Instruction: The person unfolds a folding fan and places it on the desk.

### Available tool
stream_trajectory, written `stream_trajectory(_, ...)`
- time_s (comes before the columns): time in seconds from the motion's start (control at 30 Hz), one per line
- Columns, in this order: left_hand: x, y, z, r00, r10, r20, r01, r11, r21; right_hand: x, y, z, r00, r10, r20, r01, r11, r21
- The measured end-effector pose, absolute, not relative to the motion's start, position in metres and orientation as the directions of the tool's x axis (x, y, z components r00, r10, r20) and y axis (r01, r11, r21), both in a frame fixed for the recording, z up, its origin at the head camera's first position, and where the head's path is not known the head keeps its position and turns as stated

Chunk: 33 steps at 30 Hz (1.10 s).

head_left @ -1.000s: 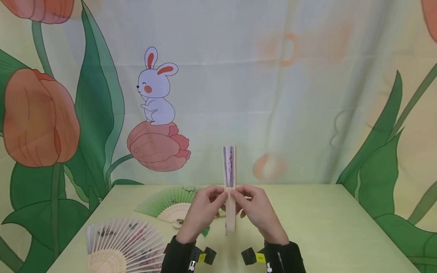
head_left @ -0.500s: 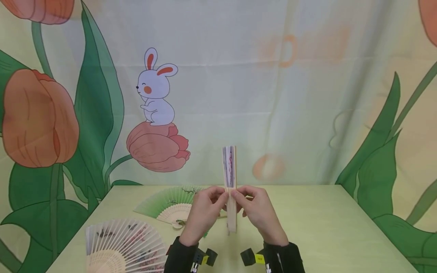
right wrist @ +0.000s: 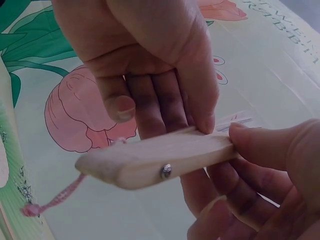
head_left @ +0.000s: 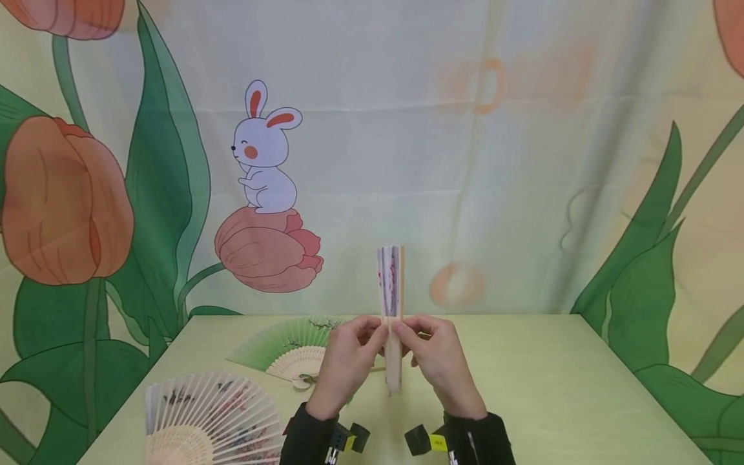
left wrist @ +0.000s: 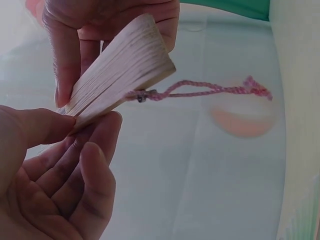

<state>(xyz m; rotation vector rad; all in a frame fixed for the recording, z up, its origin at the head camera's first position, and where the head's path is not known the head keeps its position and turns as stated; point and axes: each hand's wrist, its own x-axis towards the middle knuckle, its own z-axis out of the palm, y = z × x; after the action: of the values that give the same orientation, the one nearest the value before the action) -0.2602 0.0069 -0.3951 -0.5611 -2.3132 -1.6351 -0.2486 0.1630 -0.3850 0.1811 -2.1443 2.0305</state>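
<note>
In the head view a nearly folded hand fan stands upright above the table, its purple and pink printed leaf at the top. My left hand pinches its left side between thumb and fingers. From the right, my right hand pinches it the same way, at equal height. The left wrist view shows the stacked wooden ribs and a pink cord tied at the pivot end. A metal rivet is visible in the right wrist view.
A green fan lies spread on the table, partly behind my left hand. Nearer, at the left, lies a white floral fan, also spread. A printed cloth with tulips and a rabbit hangs behind the table.
The held fan's top has spread slightly wider, showing more of the pink print at its left edge. Both hands keep nearly the same place and grip.
</note>
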Motion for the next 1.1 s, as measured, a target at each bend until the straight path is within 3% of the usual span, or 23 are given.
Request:
stream_trajectory(0.5,-0.26,0.005,-0.393,-0.892,0.162,0.422,0.452,0.3,0.84,-0.249,0.164,-0.384,-0.971,0.068,0.229,-0.228,0.029,-0.973)
stream_trajectory(0.83,-0.259,0.0,-0.391,-0.888,0.165,0.428,0.457,0.235,0.858,-0.249,0.166,-0.383,-0.953,0.167,0.255,-0.263,-0.031,-0.964)
stream_trajectory(1.1,-0.262,-0.005,-0.392,-0.904,0.165,0.394,0.421,0.181,0.889,-0.248,0.168,-0.381,-0.956,0.166,0.244,-0.26,-0.081,-0.962)
